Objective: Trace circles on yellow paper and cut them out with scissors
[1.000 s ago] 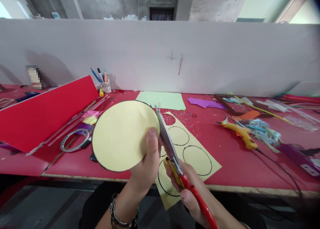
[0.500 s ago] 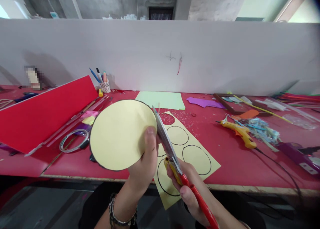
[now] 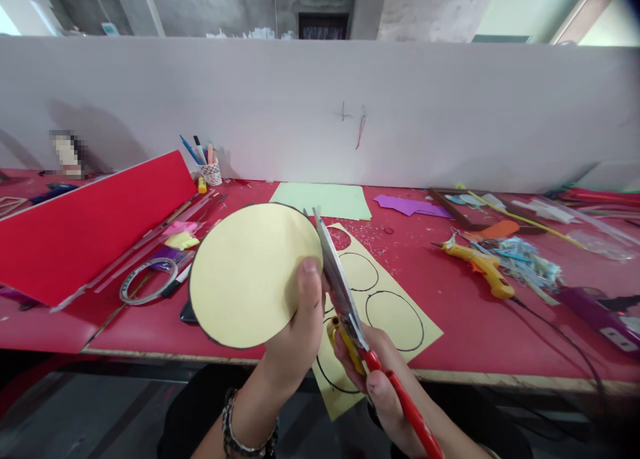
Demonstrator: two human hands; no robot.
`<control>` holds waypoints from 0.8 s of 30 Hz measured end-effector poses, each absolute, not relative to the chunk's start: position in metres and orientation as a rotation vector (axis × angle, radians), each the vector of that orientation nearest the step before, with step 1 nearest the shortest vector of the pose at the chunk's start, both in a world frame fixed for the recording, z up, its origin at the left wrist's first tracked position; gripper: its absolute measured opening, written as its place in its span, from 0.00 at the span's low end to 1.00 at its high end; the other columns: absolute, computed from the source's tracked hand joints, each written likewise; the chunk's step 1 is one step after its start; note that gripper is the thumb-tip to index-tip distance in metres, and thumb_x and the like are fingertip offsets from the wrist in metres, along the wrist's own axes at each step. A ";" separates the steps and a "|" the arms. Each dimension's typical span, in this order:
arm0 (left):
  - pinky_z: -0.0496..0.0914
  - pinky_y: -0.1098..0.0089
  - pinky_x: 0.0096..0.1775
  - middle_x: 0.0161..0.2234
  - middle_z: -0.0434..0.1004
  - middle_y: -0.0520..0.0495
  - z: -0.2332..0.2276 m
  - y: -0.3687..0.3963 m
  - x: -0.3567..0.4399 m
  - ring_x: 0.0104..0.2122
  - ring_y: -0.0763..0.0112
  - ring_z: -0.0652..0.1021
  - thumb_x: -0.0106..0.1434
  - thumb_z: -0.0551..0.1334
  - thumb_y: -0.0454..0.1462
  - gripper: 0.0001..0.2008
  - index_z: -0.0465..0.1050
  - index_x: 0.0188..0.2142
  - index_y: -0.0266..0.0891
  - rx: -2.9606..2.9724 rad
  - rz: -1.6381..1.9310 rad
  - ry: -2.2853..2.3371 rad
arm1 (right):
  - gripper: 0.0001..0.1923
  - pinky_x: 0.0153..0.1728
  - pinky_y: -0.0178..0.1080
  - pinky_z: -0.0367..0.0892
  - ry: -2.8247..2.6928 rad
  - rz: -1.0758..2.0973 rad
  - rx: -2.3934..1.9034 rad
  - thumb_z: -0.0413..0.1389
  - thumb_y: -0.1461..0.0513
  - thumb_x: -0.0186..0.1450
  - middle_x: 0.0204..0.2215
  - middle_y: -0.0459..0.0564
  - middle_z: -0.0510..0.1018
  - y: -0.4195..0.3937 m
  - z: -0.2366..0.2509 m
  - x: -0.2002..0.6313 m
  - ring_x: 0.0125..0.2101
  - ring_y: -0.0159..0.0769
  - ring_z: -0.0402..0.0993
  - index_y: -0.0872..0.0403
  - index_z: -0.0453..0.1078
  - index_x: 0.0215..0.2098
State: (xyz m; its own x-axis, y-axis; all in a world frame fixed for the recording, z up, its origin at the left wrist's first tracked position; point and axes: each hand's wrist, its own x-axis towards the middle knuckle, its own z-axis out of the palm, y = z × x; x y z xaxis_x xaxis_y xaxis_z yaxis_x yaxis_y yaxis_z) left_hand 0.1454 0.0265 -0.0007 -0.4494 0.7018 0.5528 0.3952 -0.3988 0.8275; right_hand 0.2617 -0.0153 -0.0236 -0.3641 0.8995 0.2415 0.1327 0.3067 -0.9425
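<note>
A pale yellow paper circle (image 3: 250,279) with a dark outline along its edge is pinched at its right side by my left hand (image 3: 303,312), thumb on top. My right hand (image 3: 380,372) grips red-handled scissors (image 3: 345,295), whose blades point up and away, slightly parted, along the circle's right edge. Below my hands lies a pale yellow sheet (image 3: 420,332) with several circles drawn in black and a round hole near its far corner. Its near corner hangs over the table edge. My fingers partly cover the drawn circles.
A red board (image 3: 100,225) leans at the left, near a roll of tape (image 3: 150,282) and a cup of pens (image 3: 211,172). Light green paper (image 3: 320,200) lies at the back. To the right are a yellow glue gun (image 3: 475,262) with its cord and a purple case (image 3: 595,315).
My left hand and the paper circle have shifted slightly right and down. The scissor blades have parted a little at the tips and moved slightly right.
</note>
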 end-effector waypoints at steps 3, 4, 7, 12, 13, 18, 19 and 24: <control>0.75 0.65 0.29 0.18 0.70 0.47 -0.002 0.026 0.146 0.36 0.58 0.78 0.58 0.56 0.47 0.15 0.66 0.21 0.43 1.499 1.931 1.578 | 0.29 0.18 0.32 0.53 -1.715 1.171 -0.911 0.39 0.36 0.58 0.19 0.42 0.54 -0.015 -0.026 0.261 0.18 0.28 0.49 0.53 0.56 0.28; 0.75 0.65 0.29 0.18 0.70 0.47 -0.002 0.026 0.146 0.36 0.58 0.78 0.59 0.56 0.47 0.15 0.66 0.21 0.43 1.502 1.921 1.580 | 0.29 0.17 0.32 0.52 -1.717 1.182 -0.893 0.39 0.36 0.58 0.19 0.42 0.54 -0.015 -0.026 0.261 0.18 0.28 0.48 0.53 0.55 0.28; 0.75 0.65 0.29 0.17 0.69 0.48 -0.001 0.025 0.145 0.34 0.59 0.78 0.60 0.55 0.46 0.15 0.67 0.22 0.42 1.512 1.898 1.573 | 0.27 0.17 0.31 0.51 -1.726 1.194 -0.852 0.39 0.38 0.60 0.20 0.41 0.53 -0.016 -0.026 0.261 0.18 0.28 0.48 0.52 0.53 0.28; 0.73 0.67 0.25 0.15 0.66 0.50 0.000 0.025 0.143 0.28 0.62 0.77 0.60 0.54 0.48 0.16 0.67 0.22 0.43 1.527 1.885 1.539 | 0.27 0.17 0.32 0.51 -1.740 1.191 -0.878 0.39 0.37 0.59 0.20 0.41 0.52 -0.015 -0.025 0.262 0.19 0.28 0.48 0.52 0.51 0.28; 0.73 0.68 0.24 0.14 0.66 0.50 0.001 0.025 0.143 0.27 0.63 0.77 0.60 0.54 0.48 0.16 0.67 0.21 0.43 1.519 1.889 1.540 | 0.27 0.16 0.32 0.50 -1.737 1.202 -0.882 0.39 0.37 0.59 0.20 0.41 0.52 -0.015 -0.025 0.263 0.19 0.28 0.47 0.52 0.51 0.28; 0.72 0.68 0.21 0.12 0.62 0.53 0.008 0.025 0.145 0.21 0.66 0.75 0.59 0.53 0.51 0.18 0.67 0.21 0.43 1.456 1.890 1.531 | 0.29 0.16 0.31 0.46 -1.691 1.238 -0.901 0.41 0.35 0.57 0.20 0.41 0.52 -0.015 -0.032 0.262 0.19 0.27 0.44 0.52 0.51 0.27; 0.72 0.68 0.21 0.12 0.62 0.53 0.009 0.025 0.146 0.21 0.67 0.75 0.59 0.54 0.51 0.18 0.68 0.21 0.43 1.434 1.890 1.527 | 0.29 0.16 0.31 0.45 -1.679 1.249 -0.903 0.41 0.35 0.56 0.20 0.41 0.51 -0.015 -0.033 0.262 0.19 0.27 0.44 0.52 0.51 0.27; 0.72 0.69 0.23 0.13 0.65 0.51 0.011 0.025 0.147 0.24 0.66 0.76 0.58 0.54 0.49 0.17 0.68 0.21 0.42 1.320 1.883 1.514 | 0.29 0.16 0.31 0.43 -1.650 1.266 -0.898 0.43 0.35 0.56 0.19 0.40 0.52 -0.015 -0.034 0.262 0.19 0.27 0.43 0.52 0.51 0.26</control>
